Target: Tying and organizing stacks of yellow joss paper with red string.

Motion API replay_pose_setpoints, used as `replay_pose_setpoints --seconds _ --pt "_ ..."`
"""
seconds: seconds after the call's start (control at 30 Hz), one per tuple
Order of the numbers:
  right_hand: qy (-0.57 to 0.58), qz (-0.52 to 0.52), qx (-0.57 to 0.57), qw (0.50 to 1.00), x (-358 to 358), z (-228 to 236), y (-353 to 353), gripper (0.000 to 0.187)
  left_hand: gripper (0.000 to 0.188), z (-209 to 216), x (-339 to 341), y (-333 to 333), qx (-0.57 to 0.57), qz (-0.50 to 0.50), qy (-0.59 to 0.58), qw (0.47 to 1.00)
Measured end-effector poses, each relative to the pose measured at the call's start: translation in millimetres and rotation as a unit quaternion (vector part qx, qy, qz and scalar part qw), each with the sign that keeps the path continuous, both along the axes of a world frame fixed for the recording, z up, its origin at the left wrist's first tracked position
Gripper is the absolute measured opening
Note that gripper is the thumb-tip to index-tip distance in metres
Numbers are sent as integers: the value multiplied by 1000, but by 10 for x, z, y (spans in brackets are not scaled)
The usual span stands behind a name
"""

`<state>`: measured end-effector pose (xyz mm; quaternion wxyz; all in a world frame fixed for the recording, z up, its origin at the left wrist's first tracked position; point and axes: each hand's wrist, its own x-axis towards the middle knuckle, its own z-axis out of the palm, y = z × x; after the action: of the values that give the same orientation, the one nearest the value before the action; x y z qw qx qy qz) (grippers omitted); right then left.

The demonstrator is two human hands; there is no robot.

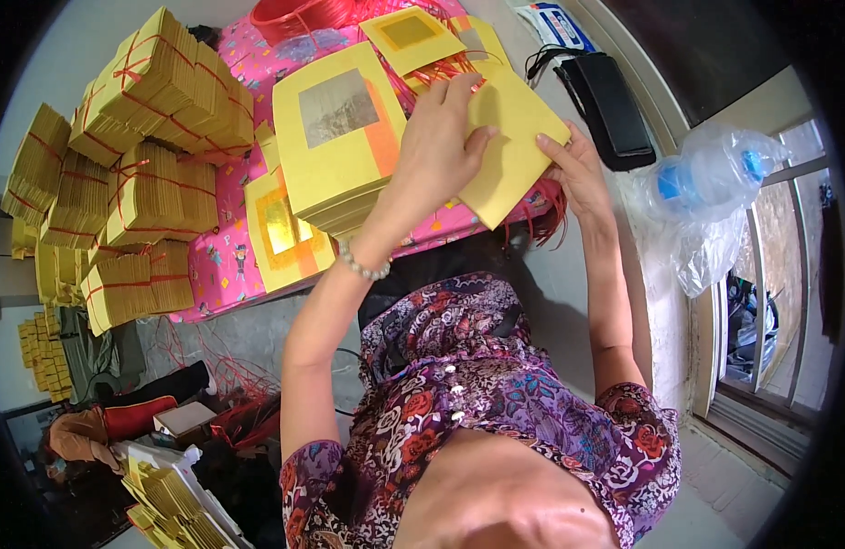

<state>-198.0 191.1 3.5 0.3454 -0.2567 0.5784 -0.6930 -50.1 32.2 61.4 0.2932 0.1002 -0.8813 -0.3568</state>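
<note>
A plain yellow paper stack (514,146) is tilted in front of me. My right hand (578,169) grips its right corner, thumb on top and the other fingers mostly behind. Over its left edge, my left hand (441,128) is open, fingers stretched out and thumb apart. To the left stands a thick pile of yellow paper (335,174), its top sheet bearing a silver square and an orange strip. Beside that pile lies a yellow sheet with a gold square (281,229). Farther back are more yellow sheets (411,37) over red strands.
Bundles of yellow paper tied with red string (157,192) are heaped on the left of the pink patterned tabletop (212,274). Red plastic strapping (294,18) lies at the back. On the right ledge are a black pouch (610,105) and plastic bottles in a clear bag (706,178).
</note>
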Motion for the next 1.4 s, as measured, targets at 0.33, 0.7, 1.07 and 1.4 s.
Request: replay_pose_setpoints --seconds 0.33,0.7,1.07,1.4 --pt "-85 -110 21 990 -56 -610 59 38 37 -1186 683 764 -102 -39 -6 994" --pt "89 -147 60 983 -12 -1176 -383 33 73 -1684 444 680 -140 56 -177 973" --pt "179 -167 157 957 -5 -1263 -425 36 73 -1690 451 762 -137 84 -192 968" --pt "205 -176 159 949 -15 -1318 -421 38 71 -1559 352 741 -123 52 -112 985"
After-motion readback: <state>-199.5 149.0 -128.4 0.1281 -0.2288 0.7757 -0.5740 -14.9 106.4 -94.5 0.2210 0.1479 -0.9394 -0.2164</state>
